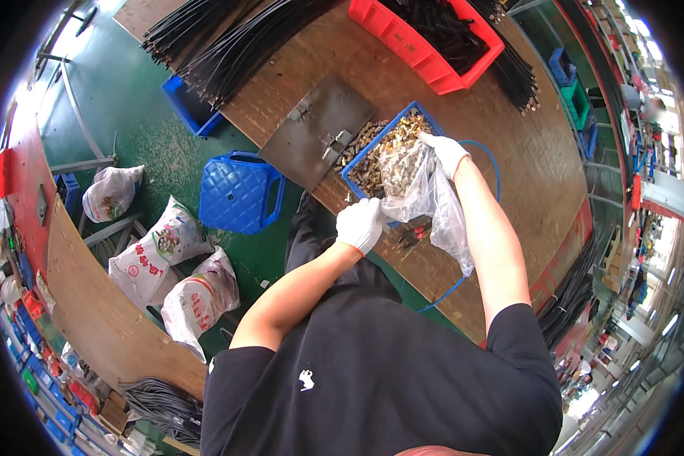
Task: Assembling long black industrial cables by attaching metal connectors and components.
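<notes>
The lower view is filled by a black shirt [387, 372]. A clear, crumpled plastic bag [450, 228] is draped over a blue bin [428, 116] of small brass-coloured parts [368, 171], its near side partly hidden. The workbench [543, 167] is shared with a red bin [403, 42] and a metal plate [300, 140]. The bag's left edge is pinched by the gloved left hand [359, 226]; its upper edge is met by the gloved right hand [446, 152], whose grip cannot be told.
</notes>
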`<state>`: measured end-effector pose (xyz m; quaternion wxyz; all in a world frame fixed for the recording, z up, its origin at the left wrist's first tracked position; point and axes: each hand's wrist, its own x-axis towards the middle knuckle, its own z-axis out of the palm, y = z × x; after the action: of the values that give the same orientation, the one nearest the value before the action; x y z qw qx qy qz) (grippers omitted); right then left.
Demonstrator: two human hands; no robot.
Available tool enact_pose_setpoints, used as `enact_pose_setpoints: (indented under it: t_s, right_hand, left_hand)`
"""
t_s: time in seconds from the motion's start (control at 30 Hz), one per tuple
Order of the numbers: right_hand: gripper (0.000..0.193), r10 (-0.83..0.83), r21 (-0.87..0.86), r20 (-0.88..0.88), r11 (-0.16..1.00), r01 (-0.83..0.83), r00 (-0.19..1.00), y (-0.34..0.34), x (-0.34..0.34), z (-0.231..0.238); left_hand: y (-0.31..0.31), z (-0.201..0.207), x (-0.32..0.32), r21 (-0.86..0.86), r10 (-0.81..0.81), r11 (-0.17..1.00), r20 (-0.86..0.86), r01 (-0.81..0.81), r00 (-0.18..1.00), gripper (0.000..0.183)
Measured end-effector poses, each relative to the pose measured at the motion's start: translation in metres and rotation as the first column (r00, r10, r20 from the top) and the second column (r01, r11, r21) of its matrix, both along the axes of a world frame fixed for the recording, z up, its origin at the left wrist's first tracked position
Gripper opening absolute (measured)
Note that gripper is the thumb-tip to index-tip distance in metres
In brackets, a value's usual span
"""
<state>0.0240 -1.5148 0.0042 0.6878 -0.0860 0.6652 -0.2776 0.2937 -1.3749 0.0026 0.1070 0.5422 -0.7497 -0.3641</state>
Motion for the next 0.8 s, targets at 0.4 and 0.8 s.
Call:
enact_pose_setpoints:
  t_s: [0.4, 0.8]
  right_hand:
    - [0.035, 0.111, -0.024, -0.142, 0.993, -0.116, 0.984, 0.001, -0.003, 0.009]
    - [0.037, 0.131, 0.087, 0.079, 0.987, -0.138, 0.988, 0.003, -0.013, -0.01]
  left_hand:
    - [0.007, 0.104, -0.039, 0.097, 0.167, 0.986, -0.448, -0.138, 0.878, 0.023]
    - [-0.008, 0.143, -0.059, 0.194, 0.23, 0.97, -0.569, -0.143, 0.79, 0.025]
